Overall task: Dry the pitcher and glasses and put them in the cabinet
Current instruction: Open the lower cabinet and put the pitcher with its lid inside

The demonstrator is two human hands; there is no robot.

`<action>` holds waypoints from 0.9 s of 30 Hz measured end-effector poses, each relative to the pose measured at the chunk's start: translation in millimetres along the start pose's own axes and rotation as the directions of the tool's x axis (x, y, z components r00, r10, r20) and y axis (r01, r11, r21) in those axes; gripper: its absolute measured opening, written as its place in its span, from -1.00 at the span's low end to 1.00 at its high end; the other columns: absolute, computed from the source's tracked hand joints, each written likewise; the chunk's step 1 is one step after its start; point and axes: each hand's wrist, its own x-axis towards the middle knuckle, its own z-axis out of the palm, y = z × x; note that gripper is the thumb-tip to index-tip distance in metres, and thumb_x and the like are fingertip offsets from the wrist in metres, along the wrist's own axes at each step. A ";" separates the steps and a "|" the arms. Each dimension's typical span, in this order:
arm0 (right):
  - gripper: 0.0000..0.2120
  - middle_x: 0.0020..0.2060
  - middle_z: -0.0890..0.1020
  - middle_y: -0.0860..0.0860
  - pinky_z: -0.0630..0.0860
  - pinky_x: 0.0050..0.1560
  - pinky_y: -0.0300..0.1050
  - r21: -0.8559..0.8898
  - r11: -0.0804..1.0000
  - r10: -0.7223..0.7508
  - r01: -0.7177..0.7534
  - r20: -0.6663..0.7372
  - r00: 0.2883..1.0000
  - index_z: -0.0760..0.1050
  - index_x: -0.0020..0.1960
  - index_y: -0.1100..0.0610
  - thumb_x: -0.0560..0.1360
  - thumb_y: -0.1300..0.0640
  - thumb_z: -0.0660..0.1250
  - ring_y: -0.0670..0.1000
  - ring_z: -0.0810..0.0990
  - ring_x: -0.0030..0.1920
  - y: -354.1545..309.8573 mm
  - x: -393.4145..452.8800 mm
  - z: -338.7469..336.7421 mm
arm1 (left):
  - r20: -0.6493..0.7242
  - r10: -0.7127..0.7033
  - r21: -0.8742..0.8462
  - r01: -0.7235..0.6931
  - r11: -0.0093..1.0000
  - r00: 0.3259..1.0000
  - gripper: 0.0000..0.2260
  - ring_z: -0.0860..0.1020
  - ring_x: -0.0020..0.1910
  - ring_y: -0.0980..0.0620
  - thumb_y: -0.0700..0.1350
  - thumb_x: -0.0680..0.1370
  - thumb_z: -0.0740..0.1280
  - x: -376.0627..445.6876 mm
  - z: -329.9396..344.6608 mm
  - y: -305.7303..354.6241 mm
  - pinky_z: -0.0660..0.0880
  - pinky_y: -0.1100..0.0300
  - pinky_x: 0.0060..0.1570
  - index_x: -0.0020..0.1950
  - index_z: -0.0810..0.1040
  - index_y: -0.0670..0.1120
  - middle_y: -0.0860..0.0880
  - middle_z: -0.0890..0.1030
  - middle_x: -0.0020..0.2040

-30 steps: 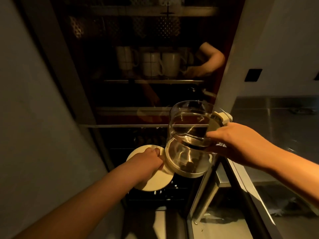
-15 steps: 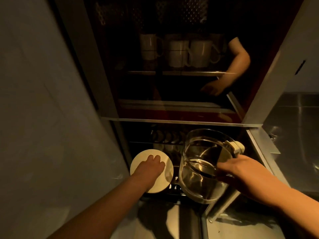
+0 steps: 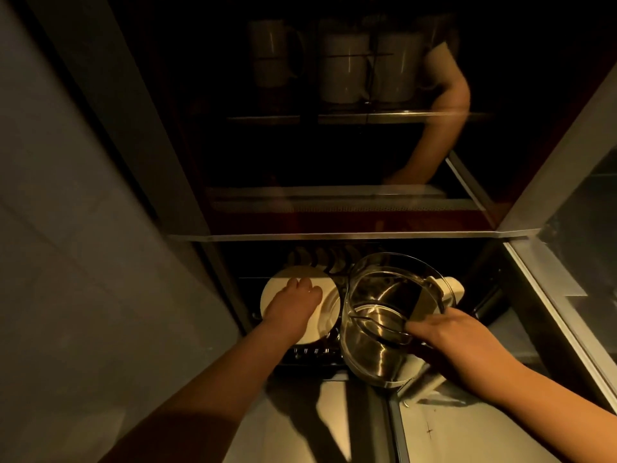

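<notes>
**Head view: pitcher at the cabinet mouth, not yet set down**

Seen from above — glass pitcher (image 3: 394, 315) held in the right hand (image 3: 457, 342), fingers curled round its near rim and handle side, mouth tilted up toward the camera. Hanging just over the dark lower rack (image 3: 317, 352) of the open cabinet (image 3: 334, 233), right of a pale round plate (image 3: 329, 309). Touching the rack or clear of it: cannot tell in this light.

Left hand (image 3: 293, 307) laid flat on the plate, fingers fairly straight and spread, pressing or steadying rather than gripping — probably shifting it to make room.

Up on the higher shelf (image 3: 334, 118), a row of white mugs (image 3: 347, 68) behind reflective glass; a mirrored arm showing there too.

Judged from this alone: no cloth in sight and the pitcher already at the cabinet, so drying of it likely finished, though wetness impossible to read here. Placing it under way, not complete. No drinking glasses plainly visible anywhere, neither in the cabinet nor outside, so likely still to be dried and stored. Task probably near its middle at best.
</notes>
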 end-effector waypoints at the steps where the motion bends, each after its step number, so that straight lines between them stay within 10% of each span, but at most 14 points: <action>1: -0.71 -0.42 0.57 -0.21 0.43 -0.32 -0.31 -0.014 1.000 0.008 -0.008 -0.008 1.000 0.51 -0.20 -0.13 0.19 0.06 0.56 -0.23 0.55 -0.40 -0.4 1.1 2.2 | 0.010 0.006 -0.004 -0.006 1.000 1.000 -0.50 0.28 0.34 -0.15 -0.38 0.44 0.29 4.1 2.4 0.2 0.41 0.03 0.12 0.35 0.33 -0.10 -0.13 0.30 0.36; 27: -0.66 -0.40 0.58 -0.20 0.44 -0.28 -0.28 -0.054 0.996 0.065 -0.071 -0.106 0.992 0.51 -0.17 -0.11 0.17 0.06 0.60 -0.20 0.57 -0.37 9.8 17.8 32.7 | 0.241 -0.038 -0.084 0.060 0.995 0.970 -0.58 0.37 0.35 -0.17 -0.11 0.62 0.18 66.1 10.8 -6.6 0.33 0.05 0.29 0.48 0.24 -0.11 -0.18 0.34 0.42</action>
